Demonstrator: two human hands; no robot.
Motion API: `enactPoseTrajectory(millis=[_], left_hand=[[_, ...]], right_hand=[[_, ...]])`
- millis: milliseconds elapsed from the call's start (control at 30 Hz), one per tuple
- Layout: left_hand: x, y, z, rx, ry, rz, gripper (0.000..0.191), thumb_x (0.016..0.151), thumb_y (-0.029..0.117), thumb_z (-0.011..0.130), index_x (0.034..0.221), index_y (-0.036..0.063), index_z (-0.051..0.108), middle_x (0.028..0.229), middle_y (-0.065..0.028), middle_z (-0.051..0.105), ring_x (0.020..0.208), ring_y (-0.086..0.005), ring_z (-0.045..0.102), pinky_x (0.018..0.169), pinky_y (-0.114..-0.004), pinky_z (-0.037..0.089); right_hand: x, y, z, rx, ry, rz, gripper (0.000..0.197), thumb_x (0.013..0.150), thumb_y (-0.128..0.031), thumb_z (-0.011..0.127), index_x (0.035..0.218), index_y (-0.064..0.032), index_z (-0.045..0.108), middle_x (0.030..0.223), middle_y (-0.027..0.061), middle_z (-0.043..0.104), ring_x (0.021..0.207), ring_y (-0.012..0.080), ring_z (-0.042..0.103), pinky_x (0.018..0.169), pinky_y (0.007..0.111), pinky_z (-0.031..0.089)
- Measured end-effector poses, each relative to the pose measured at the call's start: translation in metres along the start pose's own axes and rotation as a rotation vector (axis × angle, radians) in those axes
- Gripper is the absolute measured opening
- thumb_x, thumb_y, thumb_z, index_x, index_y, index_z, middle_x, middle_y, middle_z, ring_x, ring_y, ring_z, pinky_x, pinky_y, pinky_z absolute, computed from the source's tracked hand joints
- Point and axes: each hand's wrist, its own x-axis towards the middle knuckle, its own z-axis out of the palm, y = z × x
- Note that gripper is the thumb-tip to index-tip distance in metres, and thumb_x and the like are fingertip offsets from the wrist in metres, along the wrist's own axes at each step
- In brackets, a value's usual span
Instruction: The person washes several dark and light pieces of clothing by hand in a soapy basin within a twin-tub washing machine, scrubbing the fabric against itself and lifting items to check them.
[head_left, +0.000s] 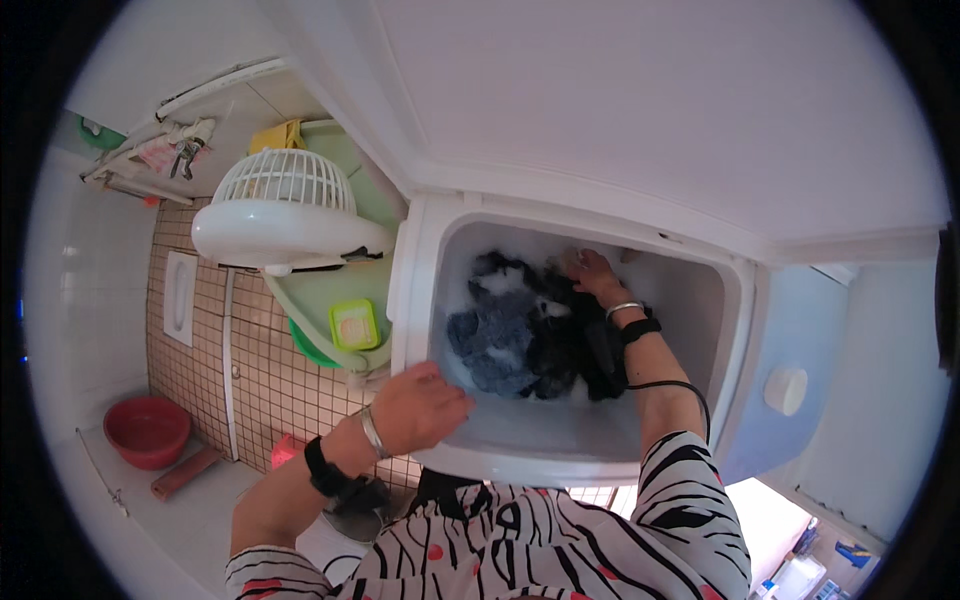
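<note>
Before me is the open tub of a white washing machine (555, 469), with whitish, sudsy water inside. Dark wet clothes (559, 352) and a bunched blue-grey garment (495, 345) lie in the water. My right hand (596, 276) reaches to the far side of the tub and touches the dark clothes; whether its fingers grip any cloth is not clear. My left hand (424, 405) hovers over or rests on the tub's near left corner, fingers loosely bent, with nothing visible in it. Both wrists carry a silver bangle and a black strap.
The raised white lid (600, 97) stands behind the tub. To the right is a light blue panel with a white knob (785, 391). On the left, a white fan (277, 225) and a lime-green container (354, 324) sit by a pale green basin (319, 296). A red basin (148, 431) is farther left.
</note>
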Motion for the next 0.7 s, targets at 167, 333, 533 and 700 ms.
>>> enactPoseTrajectory(millis=[167,333,533,700], left_hand=[[0.000,-0.001,-0.003,-0.043,-0.031,0.012,0.026,0.062,0.011,0.062,0.087,0.0103,0.056,0.076,-0.0004,0.059,0.065,-0.0146,0.055,0.069,-0.028,0.041],[-0.003,0.001,0.001,-0.024,0.064,0.026,0.020,0.060,0.011,0.053,0.080,0.0078,0.056,0.063,0.0010,0.048,0.059,-0.0145,0.049,0.068,-0.025,0.037],[-0.002,0.000,0.001,0.082,-0.102,0.020,0.018,0.067,0.016,0.059,0.084,0.0109,0.055,0.068,0.0001,0.052,0.064,-0.0155,0.052,0.075,-0.028,0.038],[0.010,0.013,-0.008,-0.022,0.013,-0.130,0.026,0.070,0.020,0.059,0.093,0.0082,0.055,0.082,-0.0062,0.059,0.079,-0.0208,0.055,0.083,-0.031,0.036]], right_hand=[[0.034,0.021,0.023,0.161,0.126,0.006,0.042,0.077,-0.022,0.058,0.109,0.0001,0.043,0.087,0.0062,0.053,0.074,0.0170,0.052,0.061,0.027,0.046],[0.009,0.011,0.051,-0.390,-0.208,0.010,0.057,0.072,-0.039,0.062,0.103,0.0073,0.050,0.096,0.0177,0.055,0.089,0.0253,0.053,0.074,0.030,0.045],[-0.035,-0.002,0.029,-1.018,-0.260,-0.037,0.068,0.065,-0.046,0.064,0.101,0.0107,0.051,0.098,0.0252,0.056,0.094,0.0344,0.054,0.081,0.035,0.042],[-0.110,-0.066,-0.028,-0.842,0.018,-0.287,0.040,0.072,-0.032,0.059,0.092,0.0033,0.057,0.092,0.0236,0.057,0.088,0.0321,0.056,0.076,0.036,0.044]])
